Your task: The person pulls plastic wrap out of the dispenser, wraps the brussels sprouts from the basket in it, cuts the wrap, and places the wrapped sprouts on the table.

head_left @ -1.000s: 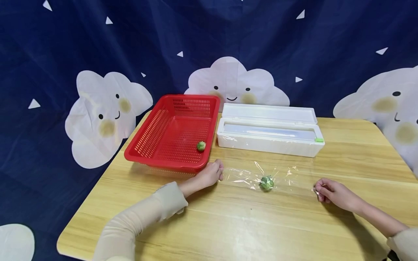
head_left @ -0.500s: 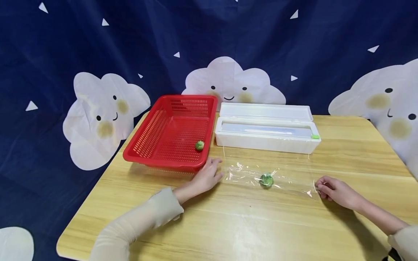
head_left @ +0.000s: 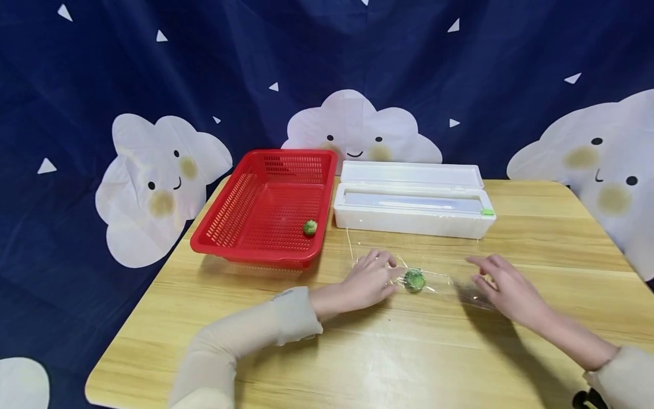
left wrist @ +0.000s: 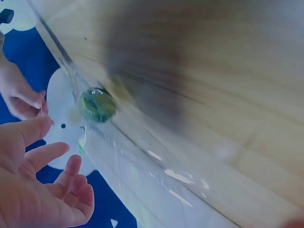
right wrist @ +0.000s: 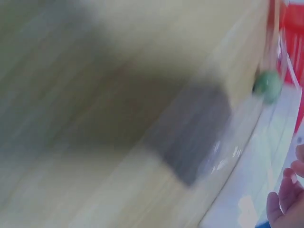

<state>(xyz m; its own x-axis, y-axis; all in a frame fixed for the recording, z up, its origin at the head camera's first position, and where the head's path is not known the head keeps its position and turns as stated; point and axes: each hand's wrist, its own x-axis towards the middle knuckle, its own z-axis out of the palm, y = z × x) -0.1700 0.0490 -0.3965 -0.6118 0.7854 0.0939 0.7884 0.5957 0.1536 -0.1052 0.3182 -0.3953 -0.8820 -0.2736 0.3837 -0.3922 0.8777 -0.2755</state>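
Note:
A small green Brussels sprout (head_left: 414,280) sits on the table under a sheet of clear cling film (head_left: 440,279). In the head view my left hand (head_left: 369,282) is just left of the sprout, over the film, fingers spread and loosely bent. The left wrist view shows that hand (left wrist: 45,183) with nothing between its fingers, the sprout (left wrist: 97,104) beyond the fingertips. My right hand (head_left: 511,291) is to the right, above the film's right end, its fingers relaxed and apart. Its fingers show at the edge of the right wrist view, and the sprout (right wrist: 268,86) is blurred there.
A red plastic basket (head_left: 206,245) with another sprout (head_left: 310,228) in it stands at the left. At the back is a white cling film dispenser (head_left: 409,220), lid up, with a green slider (head_left: 487,212). A dark cloud-print curtain (head_left: 245,68) hangs behind the table (head_left: 357,363).
My left hand has left the film's left edge and moved right toward the sprout. My right hand has released the film's right edge and opened slightly. The film now lies lower around the sprout.

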